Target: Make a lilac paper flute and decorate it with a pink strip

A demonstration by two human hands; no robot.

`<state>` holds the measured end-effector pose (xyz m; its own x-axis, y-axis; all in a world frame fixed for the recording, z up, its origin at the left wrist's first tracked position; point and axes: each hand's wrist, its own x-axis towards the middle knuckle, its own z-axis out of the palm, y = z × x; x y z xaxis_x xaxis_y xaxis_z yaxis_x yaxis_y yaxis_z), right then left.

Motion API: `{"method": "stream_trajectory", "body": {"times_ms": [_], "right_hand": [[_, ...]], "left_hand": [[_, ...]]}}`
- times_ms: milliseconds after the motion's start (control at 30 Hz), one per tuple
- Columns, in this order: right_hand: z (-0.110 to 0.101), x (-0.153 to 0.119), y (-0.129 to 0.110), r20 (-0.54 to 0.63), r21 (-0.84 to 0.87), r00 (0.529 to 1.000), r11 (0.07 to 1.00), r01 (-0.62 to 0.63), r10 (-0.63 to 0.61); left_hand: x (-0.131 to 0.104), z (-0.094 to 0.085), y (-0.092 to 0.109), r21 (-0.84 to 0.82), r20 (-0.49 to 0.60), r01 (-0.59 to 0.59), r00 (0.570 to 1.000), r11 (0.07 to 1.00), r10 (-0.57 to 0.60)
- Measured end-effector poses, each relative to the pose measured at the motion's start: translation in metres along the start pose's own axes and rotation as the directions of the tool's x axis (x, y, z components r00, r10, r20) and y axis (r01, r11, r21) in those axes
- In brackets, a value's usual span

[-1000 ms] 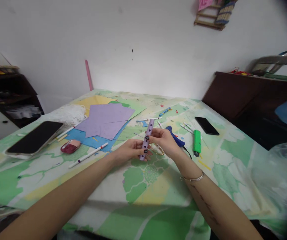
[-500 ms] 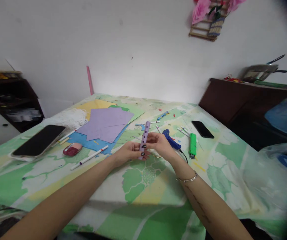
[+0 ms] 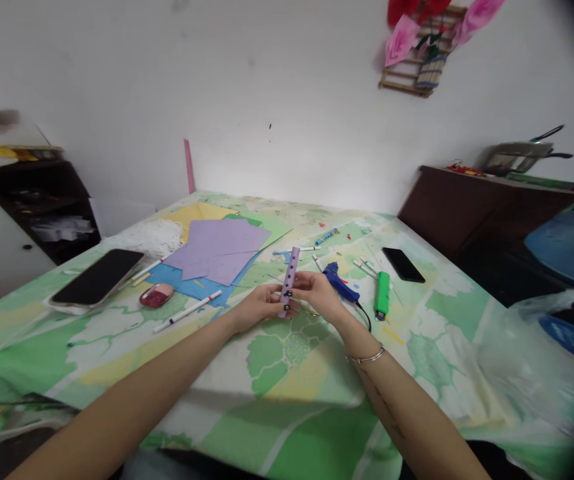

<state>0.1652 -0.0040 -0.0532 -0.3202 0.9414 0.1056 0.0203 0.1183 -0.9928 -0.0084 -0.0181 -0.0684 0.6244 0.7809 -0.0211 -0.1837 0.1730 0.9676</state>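
Observation:
A narrow purple strip with dark dots (image 3: 291, 268) is held upright, tilted slightly right, over the middle of the table. My left hand (image 3: 261, 307) grips its lower end, thumb in front. My right hand (image 3: 314, 293) pinches the strip a little higher from the right side. Just right of my right hand lies a blue glue gun (image 3: 341, 283) with a black cord, and beyond it a green cutter (image 3: 383, 295). Purple paper sheets (image 3: 221, 243) lie on blue, green and yellow ones behind my left hand. A white marker (image 3: 188, 312) is left of it.
On the patterned tablecloth (image 3: 327, 427), a large phone (image 3: 95, 277) and a red-and-pink case (image 3: 156, 295) sit at left. A smaller black phone (image 3: 403, 264) lies at right, with several markers nearby. A clear plastic bag (image 3: 521, 353) is at the right edge. A wall stands behind.
The camera view has shifted slightly, showing more at the left edge, including a white cable. Both hands keep hold of the dotted strip in nearly the same pose.

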Motion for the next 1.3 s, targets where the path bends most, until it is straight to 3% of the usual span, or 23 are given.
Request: {"method": "stream_trajectory", "body": {"times_ms": [200,667,900,1300], "right_hand": [[-0.0011,-0.0015,0.0032,0.055,0.004,0.998,1.0,-0.023,0.023],[-0.0007,-0.0032,0.003,-0.02,0.025,0.997,0.997,-0.068,0.069],[-0.0018,-0.0032,0.0045,0.063,0.046,0.991,0.992,-0.12,0.117],[0.0014,-0.0017,0.0058,0.034,0.103,0.988,0.983,-0.153,0.15]], "left_hand": [[-0.0013,0.0031,-0.0004,0.033,-0.036,-0.025,0.999,0.999,0.026],[-0.0039,0.0063,0.0009,0.059,-0.05,-0.02,0.998,0.998,0.023],[-0.0027,0.0055,-0.0002,0.052,-0.064,-0.023,0.998,0.998,0.026],[-0.0024,0.0039,-0.0028,0.064,-0.068,-0.034,0.997,0.997,0.038]]}}
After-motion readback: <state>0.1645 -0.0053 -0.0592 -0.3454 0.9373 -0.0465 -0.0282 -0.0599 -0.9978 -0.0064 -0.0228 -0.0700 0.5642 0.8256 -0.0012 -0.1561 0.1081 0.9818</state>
